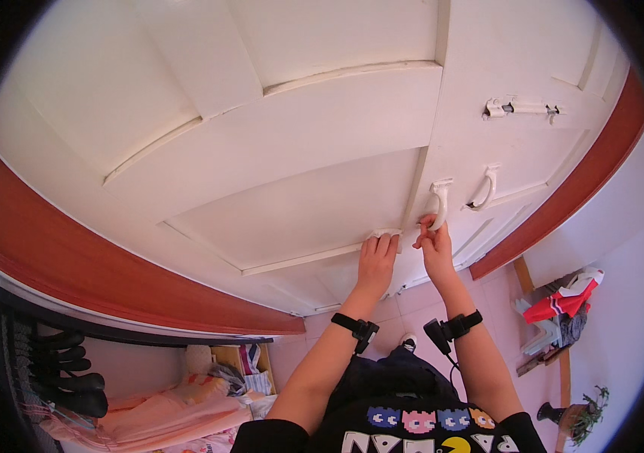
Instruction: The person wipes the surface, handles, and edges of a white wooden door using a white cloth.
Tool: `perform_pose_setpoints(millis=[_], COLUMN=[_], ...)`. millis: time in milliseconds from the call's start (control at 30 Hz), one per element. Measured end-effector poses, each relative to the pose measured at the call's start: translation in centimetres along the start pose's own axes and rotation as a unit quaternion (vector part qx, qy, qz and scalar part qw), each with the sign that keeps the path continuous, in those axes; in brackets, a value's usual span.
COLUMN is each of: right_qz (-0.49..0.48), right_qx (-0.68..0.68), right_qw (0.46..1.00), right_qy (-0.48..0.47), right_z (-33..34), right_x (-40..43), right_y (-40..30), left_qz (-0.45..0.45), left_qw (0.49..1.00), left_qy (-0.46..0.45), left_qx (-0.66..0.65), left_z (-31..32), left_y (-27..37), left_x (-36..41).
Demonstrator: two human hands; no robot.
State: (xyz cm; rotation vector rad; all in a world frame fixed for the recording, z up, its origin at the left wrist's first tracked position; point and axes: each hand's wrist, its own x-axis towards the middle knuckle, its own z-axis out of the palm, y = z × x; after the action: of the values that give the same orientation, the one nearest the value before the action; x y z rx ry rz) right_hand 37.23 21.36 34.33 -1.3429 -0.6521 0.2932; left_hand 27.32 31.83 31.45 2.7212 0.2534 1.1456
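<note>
A white panelled door [322, 130] fills the view before me. My right hand [438, 243] is at the lower end of a white curved pull handle [442, 198], its fingers curled around and beside it; how firmly they grip is unclear. To the left, my left hand [377, 263] presses its fingertips on a white cloth or tissue [384, 232] against the door panel's lower moulding. A second white pull handle [490, 187] stands to the right of my right hand, and above it a white sliding bolt [525, 109] is mounted on the door.
Reddish-brown door frame strips [129, 249] run at both sides. At lower left are a pink-covered bed [186, 407] and black hanging items [67, 368]. Toward the right stand a light stool [542, 334] with red and white clothing [568, 303], and a potted plant [582, 422].
</note>
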Motion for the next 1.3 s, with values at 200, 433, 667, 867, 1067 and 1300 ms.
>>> perform_pose_setpoints(millis=[200, 433, 667, 867, 1067, 1300], right_qz=[-0.003, 0.007, -0.015, -0.013, -0.015, -0.013], right_qx=[-0.007, -0.007, 0.0, -0.004, -0.008, 0.005], right_qw=[1.0, 1.0, 1.0, 1.0, 1.0, 1.0], right_qy=[-0.008, -0.003, -0.014, -0.007, 0.009, 0.024], right_z=[-0.2, 0.0, -0.3, 0.0, 0.1, 0.1], right_x=[0.2, 0.0, 0.0, 0.1, 0.0, 0.0], right_y=[0.4, -0.1, 0.5, 0.4, 0.4, 0.7], left_qz=[-0.01, -0.056, -0.116, -0.198, -0.296, -0.319], left_qw=[0.999, 0.994, 0.989, 0.972, 0.943, 0.94], left_qy=[-0.039, -0.067, 0.003, 0.023, 0.038, 0.044], left_qx=[0.017, 0.063, 0.09, 0.123, 0.149, 0.11], left_z=[-0.6, -3.3, -7.0, -10.3, -13.7, -16.0], left_y=[-0.1, -2.6, -6.7, -10.1, -12.0, -12.7], left_x=[-0.4, -2.6, -5.7, -8.2, -9.5, -11.2])
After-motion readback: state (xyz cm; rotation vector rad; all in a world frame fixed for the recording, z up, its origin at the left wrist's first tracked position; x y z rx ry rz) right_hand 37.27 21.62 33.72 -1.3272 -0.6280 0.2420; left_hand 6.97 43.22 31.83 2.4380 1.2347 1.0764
